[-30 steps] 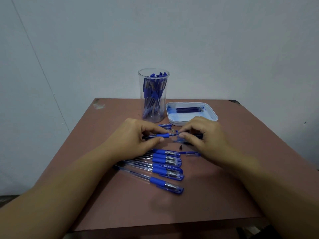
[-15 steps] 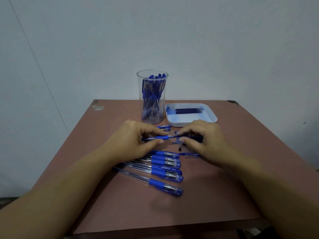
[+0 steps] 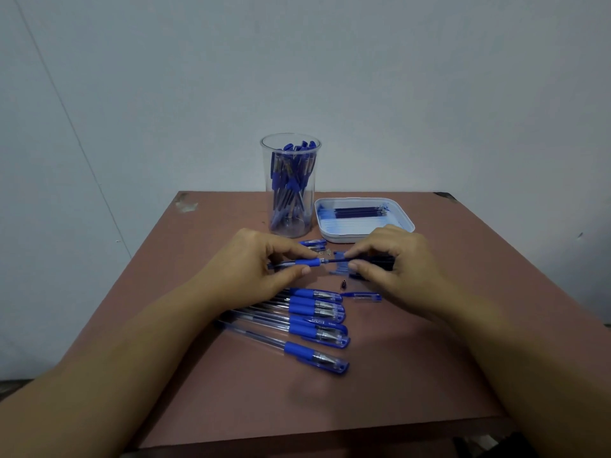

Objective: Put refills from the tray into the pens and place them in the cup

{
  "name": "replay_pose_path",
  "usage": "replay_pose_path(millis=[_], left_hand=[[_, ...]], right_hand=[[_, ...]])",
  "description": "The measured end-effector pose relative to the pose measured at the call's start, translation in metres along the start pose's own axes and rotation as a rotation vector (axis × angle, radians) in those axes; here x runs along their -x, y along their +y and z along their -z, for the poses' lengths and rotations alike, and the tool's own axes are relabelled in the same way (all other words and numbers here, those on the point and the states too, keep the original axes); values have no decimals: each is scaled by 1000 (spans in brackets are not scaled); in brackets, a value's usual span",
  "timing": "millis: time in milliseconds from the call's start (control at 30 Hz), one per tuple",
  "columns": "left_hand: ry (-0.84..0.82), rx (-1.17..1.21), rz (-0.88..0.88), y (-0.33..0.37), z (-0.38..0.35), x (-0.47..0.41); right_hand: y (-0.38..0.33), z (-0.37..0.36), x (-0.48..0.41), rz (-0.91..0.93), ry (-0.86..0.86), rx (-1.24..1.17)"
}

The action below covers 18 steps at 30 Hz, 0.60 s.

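Observation:
My left hand (image 3: 254, 266) pinches a blue-gripped pen barrel (image 3: 309, 262) held level above the table. My right hand (image 3: 396, 262) grips a dark refill (image 3: 337, 258) whose left end meets the barrel's open tip. Behind the hands stands a clear cup (image 3: 291, 186) with several capped blue pens in it. To its right a white tray (image 3: 405, 219) holds several dark refills (image 3: 360, 211). A row of several clear pens with blue grips (image 3: 314, 317) lies on the table in front of my left hand.
A loose blue cap (image 3: 362, 295) and a small dark tip piece (image 3: 343, 284) lie between the row and my right hand. Small pen parts (image 3: 312, 243) sit by the cup's base. The brown table (image 3: 251, 401) ends at a near edge below my forearms; a wall stands behind.
The hands have stayed at the same spot, with the barrel and refill held end to end. The view has shifted only slightly.

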State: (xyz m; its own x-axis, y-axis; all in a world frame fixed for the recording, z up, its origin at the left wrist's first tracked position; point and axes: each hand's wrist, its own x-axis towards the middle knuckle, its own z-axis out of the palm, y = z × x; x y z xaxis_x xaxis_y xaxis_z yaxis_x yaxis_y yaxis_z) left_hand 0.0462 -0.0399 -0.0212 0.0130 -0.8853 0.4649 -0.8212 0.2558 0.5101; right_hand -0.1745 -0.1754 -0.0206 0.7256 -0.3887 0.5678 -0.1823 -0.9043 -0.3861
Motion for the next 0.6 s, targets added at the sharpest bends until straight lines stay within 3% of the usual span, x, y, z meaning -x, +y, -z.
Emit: replay_pose_path(millis=[267, 600], left_hand=[[90, 10, 60, -10, 11, -2], [75, -8, 56, -10, 10, -3]], right_hand=[[24, 20, 5, -135, 48, 18], [39, 23, 6, -261, -167, 77]])
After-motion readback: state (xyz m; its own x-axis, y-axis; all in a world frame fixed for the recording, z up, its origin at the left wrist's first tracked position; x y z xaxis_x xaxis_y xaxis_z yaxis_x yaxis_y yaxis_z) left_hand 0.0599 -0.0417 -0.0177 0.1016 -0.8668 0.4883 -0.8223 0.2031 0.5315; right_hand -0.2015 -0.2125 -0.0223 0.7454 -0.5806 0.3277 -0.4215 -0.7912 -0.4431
